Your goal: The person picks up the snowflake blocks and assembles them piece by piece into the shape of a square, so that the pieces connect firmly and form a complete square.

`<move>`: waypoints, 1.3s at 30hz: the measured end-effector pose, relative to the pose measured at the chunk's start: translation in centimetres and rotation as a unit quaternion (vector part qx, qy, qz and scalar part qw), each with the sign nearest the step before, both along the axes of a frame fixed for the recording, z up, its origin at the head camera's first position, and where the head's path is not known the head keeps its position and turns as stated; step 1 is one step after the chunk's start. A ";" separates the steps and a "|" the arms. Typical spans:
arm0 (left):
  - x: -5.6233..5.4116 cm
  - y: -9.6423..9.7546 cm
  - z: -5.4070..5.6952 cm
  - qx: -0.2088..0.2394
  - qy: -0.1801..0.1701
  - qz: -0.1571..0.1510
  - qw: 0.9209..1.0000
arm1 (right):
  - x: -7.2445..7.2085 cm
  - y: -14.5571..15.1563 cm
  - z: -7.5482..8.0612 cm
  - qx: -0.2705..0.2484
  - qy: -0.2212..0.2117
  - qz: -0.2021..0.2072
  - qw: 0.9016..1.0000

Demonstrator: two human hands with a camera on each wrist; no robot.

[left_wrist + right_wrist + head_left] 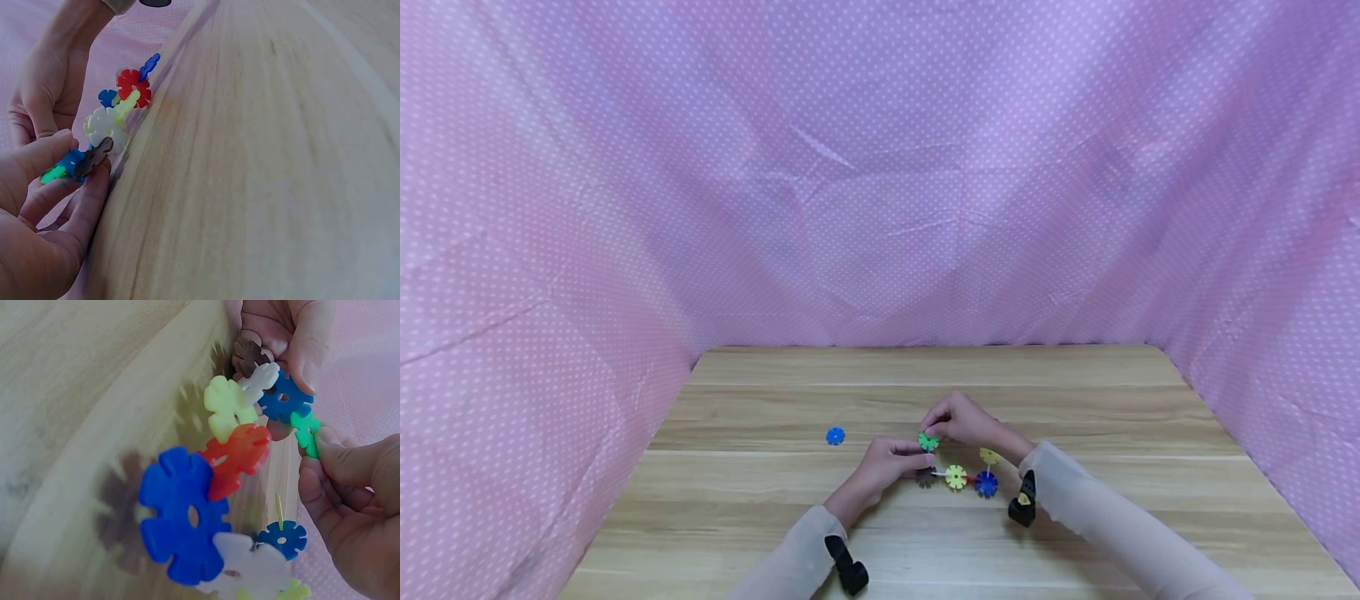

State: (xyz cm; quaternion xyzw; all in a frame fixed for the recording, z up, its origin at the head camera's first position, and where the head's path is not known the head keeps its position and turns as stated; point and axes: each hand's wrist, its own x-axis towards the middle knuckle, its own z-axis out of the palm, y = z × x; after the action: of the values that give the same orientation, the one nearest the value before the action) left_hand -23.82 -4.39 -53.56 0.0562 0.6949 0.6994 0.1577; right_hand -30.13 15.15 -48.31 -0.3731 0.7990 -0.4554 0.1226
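Notched plastic discs are slotted together into a chain between the hands. My left hand [882, 467] grips its near end, fingers and thumb around the brown disc [250, 357] and the blue disc [282, 399]. A green disc [928, 442] slots onto that blue one, and my right hand [966, 421] pinches it between thumb and fingertips. From the brown disc the chain runs through a white disc [259, 383], a yellow-green disc [956, 477] and a red disc [240, 459] to a dark blue disc [987, 484]. Beyond it, a white disc [247, 562] leads toward a yellow disc [988, 456].
A loose blue disc [835, 436] lies on the wooden table [760, 492], left of the hands. Pink dotted cloth [880, 208] hangs behind the table and along both sides. Each wrist wears a black camera band.
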 end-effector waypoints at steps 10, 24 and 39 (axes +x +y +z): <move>-0.4 -0.4 0.1 0.002 -0.005 0.000 1.000 | -0.4 -0.8 -0.3 0.023 -0.034 -0.016 0.999; -0.6 -1.1 0.4 -0.019 -0.011 -0.015 1.000 | -1.4 -1.0 0.2 0.038 -0.044 0.034 0.998; -0.1 -1.8 -0.1 -0.047 -0.028 -0.027 0.998 | -4.7 -6.1 3.1 0.086 0.036 0.098 0.991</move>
State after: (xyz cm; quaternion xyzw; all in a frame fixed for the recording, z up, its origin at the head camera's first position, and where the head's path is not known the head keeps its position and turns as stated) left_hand -23.96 -6.18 -53.66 0.0482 0.7206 0.6626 0.1984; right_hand -34.82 9.05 -45.22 -0.4536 0.7989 -0.3569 0.1691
